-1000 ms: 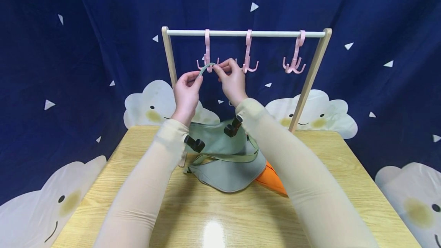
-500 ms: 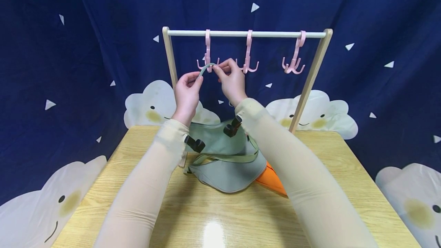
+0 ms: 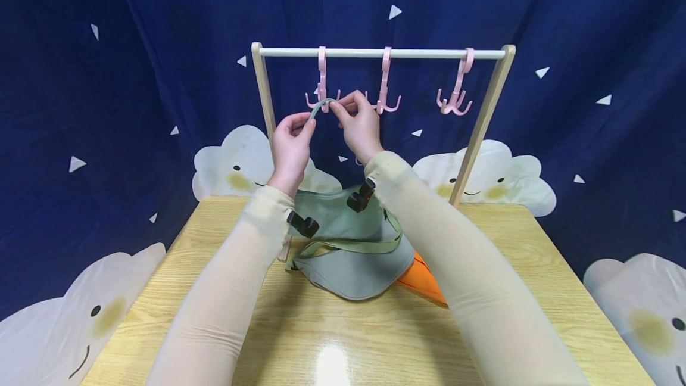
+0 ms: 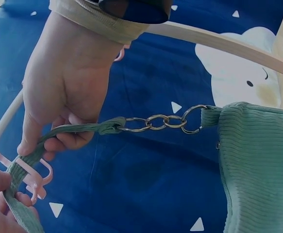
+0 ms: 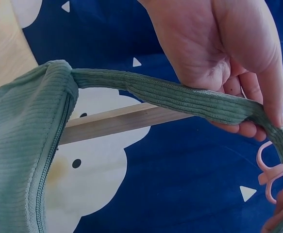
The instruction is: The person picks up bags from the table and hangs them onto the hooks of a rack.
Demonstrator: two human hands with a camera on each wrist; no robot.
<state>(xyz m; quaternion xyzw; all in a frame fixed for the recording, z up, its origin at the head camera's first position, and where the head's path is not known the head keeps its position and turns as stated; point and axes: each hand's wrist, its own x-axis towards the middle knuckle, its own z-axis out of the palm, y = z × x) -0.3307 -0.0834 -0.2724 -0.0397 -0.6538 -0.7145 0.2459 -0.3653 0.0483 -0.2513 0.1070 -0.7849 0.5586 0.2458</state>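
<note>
"Blue cloth point(image 3: 161, 28) fills the back. What have the hands got?"

"The left hand point(image 3: 291, 151) and right hand point(image 3: 363, 130) both pinch one green strap point(image 3: 320, 103), thumb and fingers squeezed on it."

"What's right by the grip?"

"A pink hook point(image 3: 323, 73), just beside the strap."

"Where's the green bag point(image 3: 334, 219)?"

"Under the grip, on that strap. Lower still, a gray bag point(image 3: 354, 276) and something orange point(image 3: 420, 280) lie on the table point(image 3: 316, 326)."

It looks like a staged recording corner: a navy curtain point(image 3: 187, 28) printed with smiling clouds point(image 3: 241, 153) and white triangles point(image 3: 77, 164) surrounds a wood-grain counter point(image 3: 300, 326), and black wrist cameras point(image 3: 303, 224) are worn. Home or studio, unclear.
</note>
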